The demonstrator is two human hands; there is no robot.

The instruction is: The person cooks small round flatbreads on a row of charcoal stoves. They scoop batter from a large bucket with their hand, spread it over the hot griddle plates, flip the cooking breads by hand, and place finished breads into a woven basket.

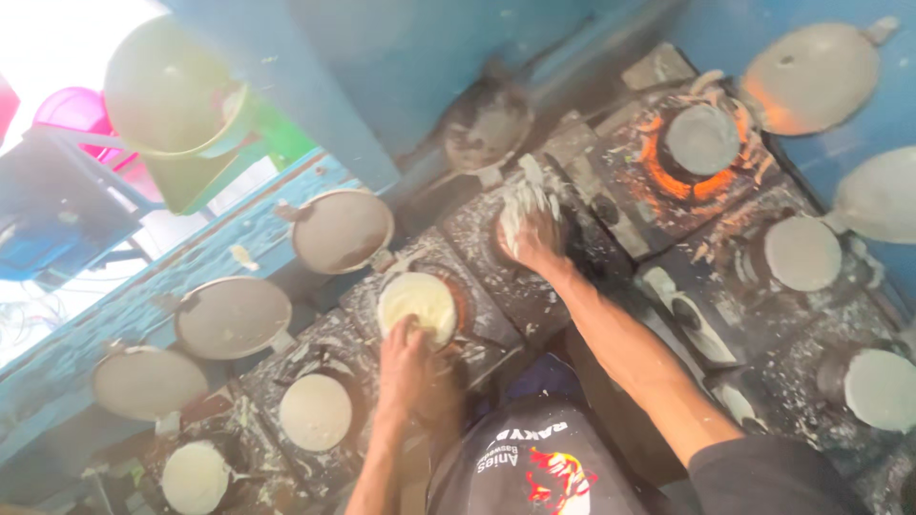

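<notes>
The left hand [408, 367] rests its fingertips on the near edge of a pale round cake [417, 303] in a small pan, not grasping. Farther right, the right hand [536, 238] clutches white dough [523, 202] over another pan. Lids [342, 231] lie left.

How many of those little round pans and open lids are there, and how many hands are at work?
Small round pans of pale batter on the dark stove: 7
Round grey metal lids tipped open: 6
Bare hands, left hand and right hand: 2
Total: 15
</notes>
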